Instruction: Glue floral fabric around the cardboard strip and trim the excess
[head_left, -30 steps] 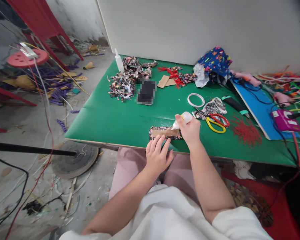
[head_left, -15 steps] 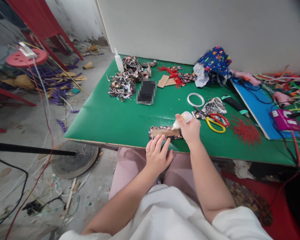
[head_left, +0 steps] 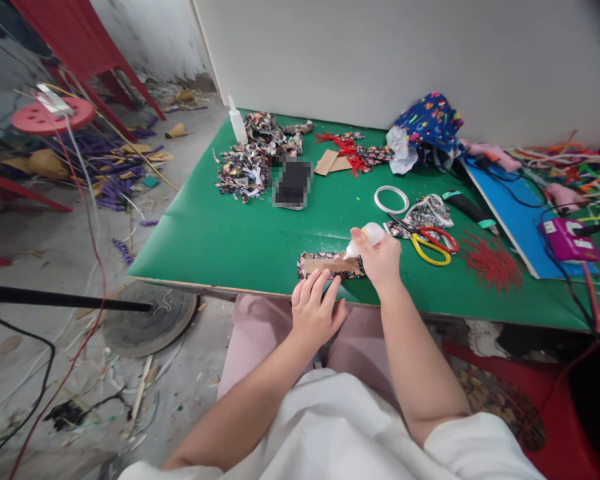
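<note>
The right hand [head_left: 386, 261] holds the bottle [head_left: 373, 233]; the left hand [head_left: 314, 310], spread, touches the cloth [head_left: 301, 270]. The card [head_left: 316, 265] seems only partly wet.

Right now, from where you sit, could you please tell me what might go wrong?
The white bottle in the right hand points its nozzle down near the left hand, so a stray squeeze could wet those fingers. The cloth-edged strip lies close to the near edge of the green table, so a tug might pull it off. The scissors lie just beyond the right hand, which could knock them.
</note>
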A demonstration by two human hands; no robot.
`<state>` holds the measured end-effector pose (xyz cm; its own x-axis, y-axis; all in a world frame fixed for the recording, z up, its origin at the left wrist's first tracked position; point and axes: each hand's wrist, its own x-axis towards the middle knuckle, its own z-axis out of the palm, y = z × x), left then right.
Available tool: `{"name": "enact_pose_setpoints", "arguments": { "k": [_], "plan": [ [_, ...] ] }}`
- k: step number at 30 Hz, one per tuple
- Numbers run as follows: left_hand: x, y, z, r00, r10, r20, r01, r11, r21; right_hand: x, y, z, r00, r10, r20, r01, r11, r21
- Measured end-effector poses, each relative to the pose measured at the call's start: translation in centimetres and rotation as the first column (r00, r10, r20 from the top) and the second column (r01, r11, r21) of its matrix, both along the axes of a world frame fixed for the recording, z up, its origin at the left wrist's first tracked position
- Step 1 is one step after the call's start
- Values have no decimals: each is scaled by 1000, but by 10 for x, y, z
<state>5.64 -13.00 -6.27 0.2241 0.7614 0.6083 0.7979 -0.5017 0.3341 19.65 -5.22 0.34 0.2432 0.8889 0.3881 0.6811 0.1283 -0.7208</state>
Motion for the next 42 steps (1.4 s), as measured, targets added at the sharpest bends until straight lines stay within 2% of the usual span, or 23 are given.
{"name": "enact_pose_setpoints", "arguments": {
  "k": [13, 17, 20, 23, 27, 30, 33, 37, 39, 42],
  "plan": [
    [0, 0, -1, 1000, 3, -4, -3, 1000, 8, 1, 1, -1, 999, -7, -36, 7, 1000, -11],
    [0, 0, -1, 1000, 4, -6, -4, 1000, 5, 2, 3, -1, 984, -32, -173, 25, 999, -43],
    [-1, 0, -1, 1000, 2, -6, -2, 1000, -2, 2, 6, -1, 953, 6, -303, -20, 999, -42],
    [-1, 0, -1, 1000, -1, -2, 1, 1000, -2, -2, 8, -2, 877, 67, -476, -96, 995, -37],
    [-1, 0, -1, 1000, 1, -2, -1, 1000, 4, -6, 12, -5, 690, 141, -710, -179, 984, 22],
    [0, -1, -1, 1000, 7, -5, -7, 1000, 1, -7, 12, -3, 585, 167, -794, -218, 975, 44],
    [0, -1, -1, 1000, 5, -9, -5, 1000, -8, -6, 10, 1, 532, 196, -824, -292, 956, 39],
    [-1, -1, -1, 1000, -3, -11, 3, 1000, -6, -5, 7, 3, 538, 242, -807, -372, 928, 31],
    [-1, -1, -1, 1000, -5, -9, 5, 1000, -9, -5, 6, 3, 586, 243, -773, -363, 932, 18],
    [-1, -1, -1, 1000, -5, -3, 5, 1000, -17, -6, 5, 4, 696, 223, -682, -317, 948, -14]
  ]
}}
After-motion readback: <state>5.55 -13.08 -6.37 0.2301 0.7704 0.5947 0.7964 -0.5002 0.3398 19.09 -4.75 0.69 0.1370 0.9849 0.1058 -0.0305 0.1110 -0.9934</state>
